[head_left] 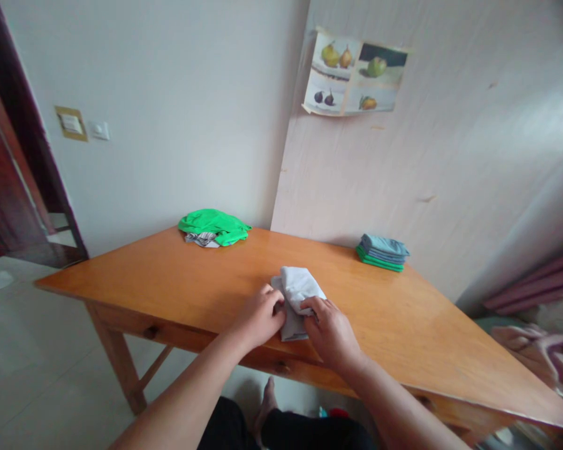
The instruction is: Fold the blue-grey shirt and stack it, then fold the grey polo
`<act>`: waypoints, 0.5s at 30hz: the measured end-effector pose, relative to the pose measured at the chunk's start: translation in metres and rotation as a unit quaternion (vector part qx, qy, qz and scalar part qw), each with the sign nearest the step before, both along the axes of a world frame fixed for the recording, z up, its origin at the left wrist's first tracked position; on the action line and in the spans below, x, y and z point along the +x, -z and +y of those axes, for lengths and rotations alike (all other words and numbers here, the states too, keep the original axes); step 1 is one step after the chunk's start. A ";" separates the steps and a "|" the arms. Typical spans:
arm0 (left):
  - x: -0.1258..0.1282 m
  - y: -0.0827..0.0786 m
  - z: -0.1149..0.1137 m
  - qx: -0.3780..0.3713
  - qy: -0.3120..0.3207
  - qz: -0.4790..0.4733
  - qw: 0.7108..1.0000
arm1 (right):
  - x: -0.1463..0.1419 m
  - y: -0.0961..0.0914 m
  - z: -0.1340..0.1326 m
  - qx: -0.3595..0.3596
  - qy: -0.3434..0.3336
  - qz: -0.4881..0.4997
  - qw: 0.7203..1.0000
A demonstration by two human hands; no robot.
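Observation:
In the head view, a light grey cloth (301,286), perhaps a garment, lies partly folded near the table's front edge. One flap is doubled over the layer beneath, which shows at the near end and the left side. My left hand (264,314) has its fingers curled at the cloth's left edge, closed on the fabric there; the fingertips are partly hidden. From the right, my right hand (332,329) pinches the near edge of the upper flap between thumb and fingers.
A crumpled green garment (216,224) lies over a striped cloth (201,239) at the table's back left. Towards the back right is a stack of folded blue-grey and green cloths (383,252). The wooden table (169,281) stands against the wall.

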State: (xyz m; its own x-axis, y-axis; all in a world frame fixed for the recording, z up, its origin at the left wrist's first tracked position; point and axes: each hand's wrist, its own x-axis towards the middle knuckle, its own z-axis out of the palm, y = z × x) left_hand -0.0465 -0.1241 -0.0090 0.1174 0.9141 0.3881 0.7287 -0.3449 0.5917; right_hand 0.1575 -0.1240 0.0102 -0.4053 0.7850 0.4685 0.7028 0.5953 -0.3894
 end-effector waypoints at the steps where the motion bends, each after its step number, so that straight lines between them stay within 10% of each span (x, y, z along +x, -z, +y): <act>1: 0.003 0.001 -0.008 0.011 0.033 -0.003 0.999 | 0.001 -0.003 0.002 -0.008 0.010 0.004 1.000; 8: 0.039 0.002 -0.032 0.023 0.089 -0.027 0.995 | 0.008 -0.022 0.007 0.036 -0.027 -0.018 0.999; 15: 0.051 0.001 -0.044 0.012 0.104 -0.010 0.994 | 0.042 0.006 0.002 0.040 -0.109 -0.033 0.993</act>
State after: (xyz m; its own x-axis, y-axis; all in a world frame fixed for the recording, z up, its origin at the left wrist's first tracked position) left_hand 0.0048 -0.1679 -0.0104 0.2952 0.8609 0.4143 0.6287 -0.5016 0.5943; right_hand 0.1990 -0.1216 0.0042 -0.5939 0.6358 0.4930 0.5755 0.7639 -0.2919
